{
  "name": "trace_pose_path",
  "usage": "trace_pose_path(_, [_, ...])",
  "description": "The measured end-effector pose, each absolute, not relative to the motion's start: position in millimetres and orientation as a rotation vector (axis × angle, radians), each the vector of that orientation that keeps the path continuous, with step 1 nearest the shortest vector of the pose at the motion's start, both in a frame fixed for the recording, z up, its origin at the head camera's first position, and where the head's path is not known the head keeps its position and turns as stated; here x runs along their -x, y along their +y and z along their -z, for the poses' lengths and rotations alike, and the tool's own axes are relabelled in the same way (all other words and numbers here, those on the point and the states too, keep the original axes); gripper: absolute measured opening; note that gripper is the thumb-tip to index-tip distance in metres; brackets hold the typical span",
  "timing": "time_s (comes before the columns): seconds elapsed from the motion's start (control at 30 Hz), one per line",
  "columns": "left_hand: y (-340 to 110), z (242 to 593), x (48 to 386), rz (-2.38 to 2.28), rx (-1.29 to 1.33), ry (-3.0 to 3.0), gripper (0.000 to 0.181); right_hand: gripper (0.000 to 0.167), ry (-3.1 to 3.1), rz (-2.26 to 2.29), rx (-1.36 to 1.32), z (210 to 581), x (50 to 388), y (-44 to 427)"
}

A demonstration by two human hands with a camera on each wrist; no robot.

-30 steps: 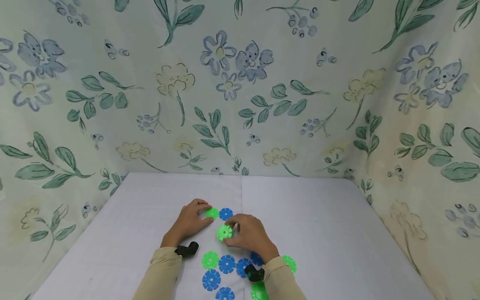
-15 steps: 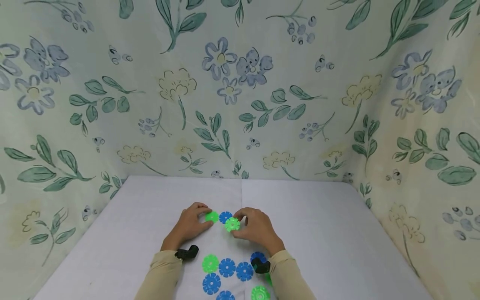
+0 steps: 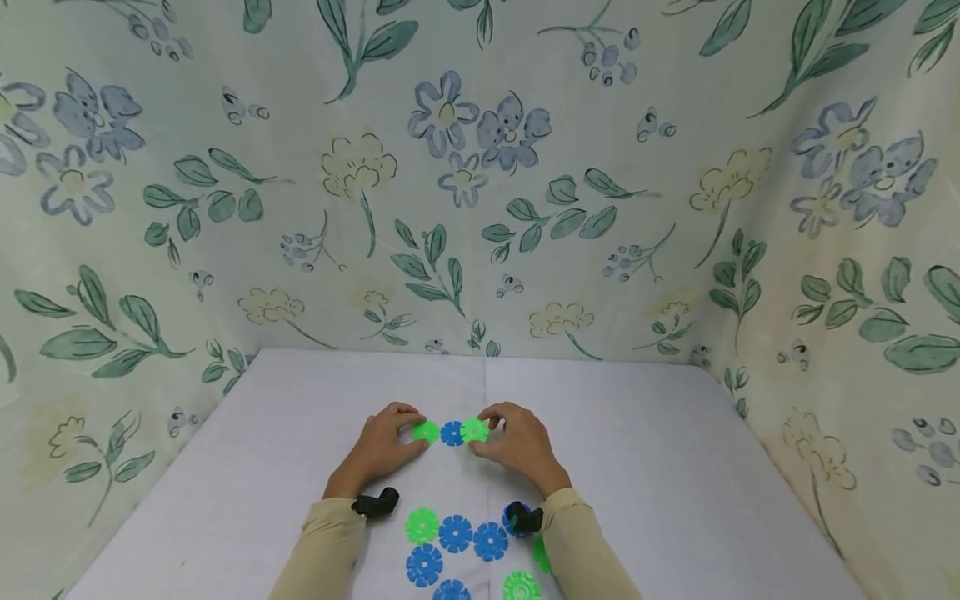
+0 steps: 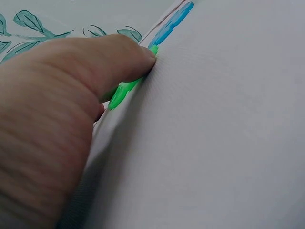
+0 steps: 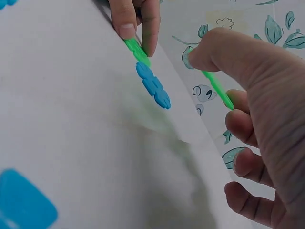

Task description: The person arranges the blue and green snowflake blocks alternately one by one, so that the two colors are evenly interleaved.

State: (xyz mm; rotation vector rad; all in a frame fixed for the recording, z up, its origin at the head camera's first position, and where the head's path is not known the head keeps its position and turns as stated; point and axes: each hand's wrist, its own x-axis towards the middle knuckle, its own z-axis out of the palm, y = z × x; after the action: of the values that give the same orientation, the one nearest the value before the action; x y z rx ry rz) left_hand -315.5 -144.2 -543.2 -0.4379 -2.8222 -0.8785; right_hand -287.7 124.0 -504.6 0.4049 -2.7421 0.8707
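My left hand pinches a green notched plastic interlocking disc at the tabletop, its thumb and a finger at the rim. Right beside that disc lies a blue interlocking disc; in the right wrist view the blue disc and green disc sit edge to edge. Between thumb and fingertips my right hand holds a second green disc, which overlaps the blue one's right side in the head view. The right wrist view shows this held disc tilted and raised off the table, apart from the blue disc.
Closer to me on the white table lie several more discs, among them a green disc, a blue disc and another green disc. My right forearm partly covers some. A flowered cloth hangs behind the table.
My right hand has carried its green disc away from me and to the right, from in front of the blue disc to its right side. The left hand stays on its disc.
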Motion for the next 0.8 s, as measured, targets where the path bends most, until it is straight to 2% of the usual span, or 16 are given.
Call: trace_pose_path(0.8, [-146,545,317,0.865,0.442,-2.829,0.044,0.04,-2.795,-1.008,-0.324,521,296,129])
